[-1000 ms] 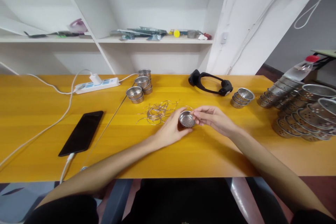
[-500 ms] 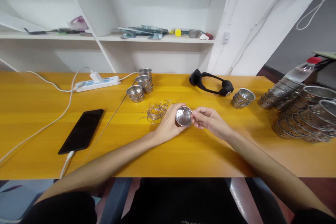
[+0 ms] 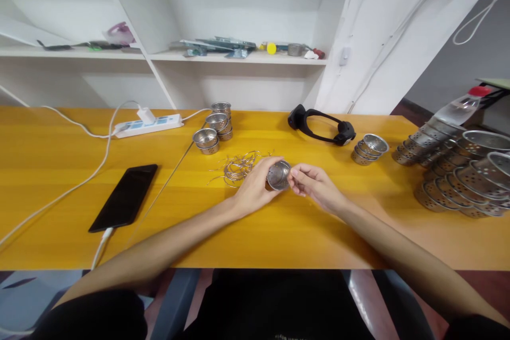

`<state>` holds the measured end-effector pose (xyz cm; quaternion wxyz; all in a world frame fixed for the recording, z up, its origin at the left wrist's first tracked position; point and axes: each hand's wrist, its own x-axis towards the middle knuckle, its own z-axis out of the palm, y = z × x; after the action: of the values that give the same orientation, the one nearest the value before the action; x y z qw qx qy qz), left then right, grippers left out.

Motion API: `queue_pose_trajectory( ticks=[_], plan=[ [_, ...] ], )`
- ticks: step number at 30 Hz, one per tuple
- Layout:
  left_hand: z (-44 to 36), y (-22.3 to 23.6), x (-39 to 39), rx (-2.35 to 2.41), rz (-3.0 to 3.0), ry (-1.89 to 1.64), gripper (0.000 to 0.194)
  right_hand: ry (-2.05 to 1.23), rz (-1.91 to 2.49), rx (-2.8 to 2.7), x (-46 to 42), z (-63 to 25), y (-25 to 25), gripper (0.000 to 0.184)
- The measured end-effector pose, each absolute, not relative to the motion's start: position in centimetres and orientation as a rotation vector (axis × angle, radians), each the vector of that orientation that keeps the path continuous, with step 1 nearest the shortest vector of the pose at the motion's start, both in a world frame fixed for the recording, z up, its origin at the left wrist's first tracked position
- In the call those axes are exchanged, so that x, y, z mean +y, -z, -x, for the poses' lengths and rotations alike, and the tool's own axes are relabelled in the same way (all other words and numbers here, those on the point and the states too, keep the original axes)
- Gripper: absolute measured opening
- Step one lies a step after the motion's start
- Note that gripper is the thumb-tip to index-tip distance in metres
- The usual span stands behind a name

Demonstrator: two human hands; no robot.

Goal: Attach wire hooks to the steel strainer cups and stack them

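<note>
A small perforated metal strainer basket [image 3: 278,176] is tipped so that its round mouth faces me, just above the yellow table. My left hand [image 3: 257,186] wraps round its left side, closed on it. At the right of its rim, my right hand [image 3: 308,180] is closed in a pinch, thumb against fingertips; what sits between them is too small to make out. A thin curved line shows inside the basket's mouth. Beside my left hand lies a tangled heap of bent metal wires [image 3: 238,168].
More strainer baskets stand stacked at back left [image 3: 206,140], right [image 3: 370,149] and far right [image 3: 458,180]. A black headset-like band [image 3: 321,125] lies at the back. Left are a phone [image 3: 123,197] with its cable and a power strip [image 3: 149,125]. A bottle [image 3: 458,109] stands far right.
The strainer basket has turned slightly in my left hand, and a curved line shows more plainly in its mouth. My right fingers have shifted slightly left along the rim.
</note>
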<state>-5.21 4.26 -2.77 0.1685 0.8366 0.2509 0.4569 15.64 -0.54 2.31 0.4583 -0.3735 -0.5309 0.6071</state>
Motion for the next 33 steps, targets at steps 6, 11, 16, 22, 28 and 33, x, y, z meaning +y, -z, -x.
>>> queue_pose_trajectory(
  ticks=[6,11,16,22,28,33],
  plan=[
    [5.2,3.0,4.5,0.682,-2.401,-1.305,0.069,-1.485,0.940,-1.292,-0.6,-15.7,-2.1,0.040],
    [5.2,3.0,4.6,0.686,-2.417,-1.294,0.070,-1.477,0.954,-1.306,-0.5,-15.7,-2.0,0.041],
    [5.3,2.7,4.5,0.662,-2.432,-1.302,0.066,-1.473,0.942,-1.318,-0.5,-15.7,-2.0,0.041],
    [5.3,2.8,4.6,0.559,-2.448,-1.349,0.065,-1.480,0.961,-1.316,-0.8,-15.6,-2.2,0.040],
    [5.4,3.4,5.0,0.485,-2.516,-1.378,0.073,-1.403,0.993,-1.368,-1.1,-15.2,-2.4,0.042],
    [5.3,3.6,5.0,0.467,-2.546,-1.346,0.074,-1.311,1.035,-1.401,-1.3,-14.7,-2.6,0.043]
  ],
)
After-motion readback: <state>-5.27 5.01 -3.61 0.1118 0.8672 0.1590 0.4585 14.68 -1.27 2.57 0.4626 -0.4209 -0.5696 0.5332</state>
